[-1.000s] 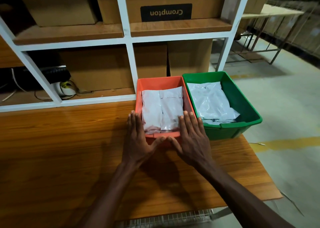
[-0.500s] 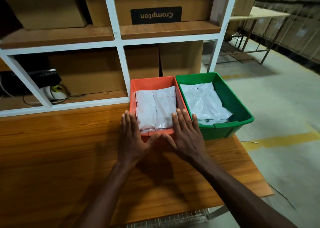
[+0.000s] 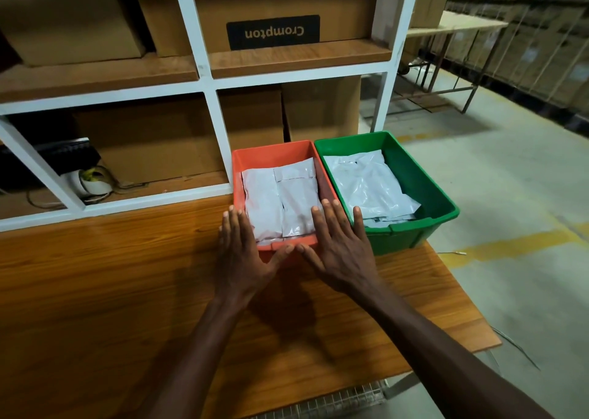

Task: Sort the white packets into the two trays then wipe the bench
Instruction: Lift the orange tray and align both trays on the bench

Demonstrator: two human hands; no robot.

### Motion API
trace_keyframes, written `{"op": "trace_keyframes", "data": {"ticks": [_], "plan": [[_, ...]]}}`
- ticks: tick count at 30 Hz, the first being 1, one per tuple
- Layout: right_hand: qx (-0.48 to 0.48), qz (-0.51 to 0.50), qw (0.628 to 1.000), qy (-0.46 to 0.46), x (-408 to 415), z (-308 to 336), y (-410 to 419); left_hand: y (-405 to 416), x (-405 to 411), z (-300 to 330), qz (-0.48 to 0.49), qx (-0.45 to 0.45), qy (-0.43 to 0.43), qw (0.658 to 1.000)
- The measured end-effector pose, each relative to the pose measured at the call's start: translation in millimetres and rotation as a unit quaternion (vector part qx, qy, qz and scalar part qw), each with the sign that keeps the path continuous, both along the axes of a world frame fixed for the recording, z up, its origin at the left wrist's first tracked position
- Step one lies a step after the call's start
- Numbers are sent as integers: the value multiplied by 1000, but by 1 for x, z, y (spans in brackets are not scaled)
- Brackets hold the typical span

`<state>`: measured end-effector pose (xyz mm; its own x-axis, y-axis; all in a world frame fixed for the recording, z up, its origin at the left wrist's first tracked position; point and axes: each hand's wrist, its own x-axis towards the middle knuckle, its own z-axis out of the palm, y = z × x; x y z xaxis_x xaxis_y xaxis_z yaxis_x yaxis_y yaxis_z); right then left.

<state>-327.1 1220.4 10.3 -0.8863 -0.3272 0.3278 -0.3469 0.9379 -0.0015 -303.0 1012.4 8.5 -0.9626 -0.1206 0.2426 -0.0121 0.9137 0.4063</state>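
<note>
Both hands are laid flat against the near end of the orange tray (image 3: 271, 155), fingers straight and spread, nothing gripped. The left hand (image 3: 243, 254) is placed at the tray's near-left corner, its fingers (image 3: 234, 224) reaching along the left wall. The right hand (image 3: 342, 253) is placed at the near-right corner, its fingers (image 3: 333, 218) lying over the rim between the two trays; one fingertip is seen over the green tray (image 3: 424, 192) edge. The thumbs are nearly touching at the middle of the orange tray's near wall.

Two white packets (image 3: 280, 197) are seen side by side inside the orange tray, filling its floor. More packets (image 3: 366, 186) are stacked in the green tray, tilted slightly. The trays are set touching, side by side, at the far right of the wooden tabletop (image 3: 111, 275), against the white shelf frame (image 3: 220, 131). Cardboard boxes (image 3: 153, 141) are stored on the shelves; one box bears an upside-down "Crompton" label (image 3: 273, 32). A cable coil (image 3: 90, 179) is seen on the lower-left shelf. Concrete floor (image 3: 510, 195) with a yellow line is visible at right.
</note>
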Motion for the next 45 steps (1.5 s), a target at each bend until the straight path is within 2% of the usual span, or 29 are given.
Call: {"op": "trace_keyframes", "data": {"ticks": [6,17,22,27,45], "plan": [[-41,-29,999,14,10,4,13,12,5,5,-13,-14,48,999],[-99,-106,988,48,8,4,117,135,10,27,-87,-42,84,992],[-97,-106,989,39,-15,6,179,171,-9,25,-42,-118,50,991],[-104,-91,990,-23,-39,3,209,180,-26,19,-7,-139,-18,990],[-153,-39,987,-36,-52,-4,220,185,-31,12,-17,-168,-37,985]]}}
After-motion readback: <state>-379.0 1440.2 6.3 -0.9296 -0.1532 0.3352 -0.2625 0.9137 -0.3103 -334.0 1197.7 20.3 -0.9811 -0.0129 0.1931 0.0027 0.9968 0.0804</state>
